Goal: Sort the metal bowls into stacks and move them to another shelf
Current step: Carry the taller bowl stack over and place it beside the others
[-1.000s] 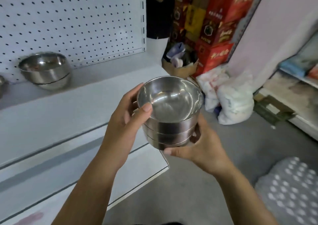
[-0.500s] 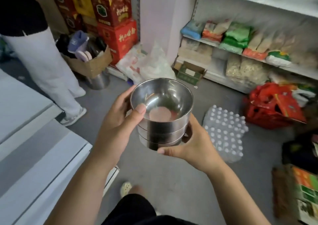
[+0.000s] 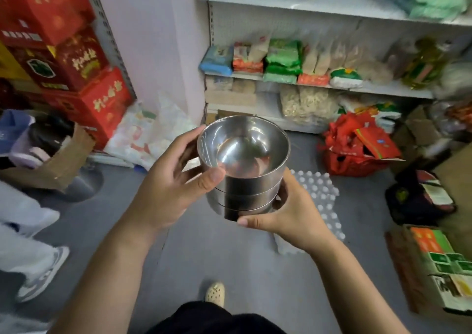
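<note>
A stack of three nested shiny metal bowls (image 3: 244, 154) is held in mid-air at the centre of the view, above the grey floor. My left hand (image 3: 166, 188) grips its left side, thumb on the top bowl's rim. My right hand (image 3: 288, 213) cups the stack from below and the right, fingertips under the bottom bowl. A white shelf unit (image 3: 306, 6) stands ahead; metal items on its top board are cut off by the frame edge.
The shelf's lower boards carry packets of food (image 3: 283, 60). Red cartons (image 3: 84, 60) are stacked at the left above a cardboard box (image 3: 53, 165). A pack of white-capped bottles (image 3: 321, 200) and a red bag (image 3: 355, 149) lie on the floor. Another person's legs (image 3: 28, 252) stand at left.
My view has swung right, away from the pegboard shelf with its bowl, to face the stocked shelf. Both hands keep the same hold on the stack.
</note>
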Motion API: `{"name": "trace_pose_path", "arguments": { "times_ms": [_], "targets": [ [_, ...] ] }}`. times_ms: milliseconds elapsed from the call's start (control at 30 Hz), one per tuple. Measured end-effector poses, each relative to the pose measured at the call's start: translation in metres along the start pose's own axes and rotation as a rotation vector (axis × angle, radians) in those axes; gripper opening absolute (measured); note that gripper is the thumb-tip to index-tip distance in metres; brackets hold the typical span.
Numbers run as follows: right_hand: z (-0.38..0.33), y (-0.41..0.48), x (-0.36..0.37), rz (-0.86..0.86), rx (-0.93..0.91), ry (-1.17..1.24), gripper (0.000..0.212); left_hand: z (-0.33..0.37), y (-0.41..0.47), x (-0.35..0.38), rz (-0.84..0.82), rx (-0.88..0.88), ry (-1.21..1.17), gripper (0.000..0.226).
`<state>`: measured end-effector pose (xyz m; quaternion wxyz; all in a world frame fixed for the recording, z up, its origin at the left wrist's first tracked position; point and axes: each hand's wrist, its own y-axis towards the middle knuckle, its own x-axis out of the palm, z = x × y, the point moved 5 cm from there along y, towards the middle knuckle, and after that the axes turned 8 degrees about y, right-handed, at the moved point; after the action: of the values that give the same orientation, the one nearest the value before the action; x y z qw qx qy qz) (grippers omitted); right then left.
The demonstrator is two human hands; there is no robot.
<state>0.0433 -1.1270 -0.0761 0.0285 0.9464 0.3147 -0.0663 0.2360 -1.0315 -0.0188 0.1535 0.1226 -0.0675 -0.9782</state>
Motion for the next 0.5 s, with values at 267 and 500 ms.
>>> {"name": "trace_pose_path", "arguments": {
  "times_ms": [267, 500],
  "targets": [
    [0.004, 0.098, -0.038, 0.18, 0.009, 0.04, 0.102, -0.011, 0.152, -0.001, -0.2, 0.039, 0.107, 0.085],
    [0.029, 0.189, -0.092, 0.19, 0.049, 0.037, 0.102, -0.047, 0.263, 0.027, -0.27, 0.0, 0.148, 0.084]
  ]
}}
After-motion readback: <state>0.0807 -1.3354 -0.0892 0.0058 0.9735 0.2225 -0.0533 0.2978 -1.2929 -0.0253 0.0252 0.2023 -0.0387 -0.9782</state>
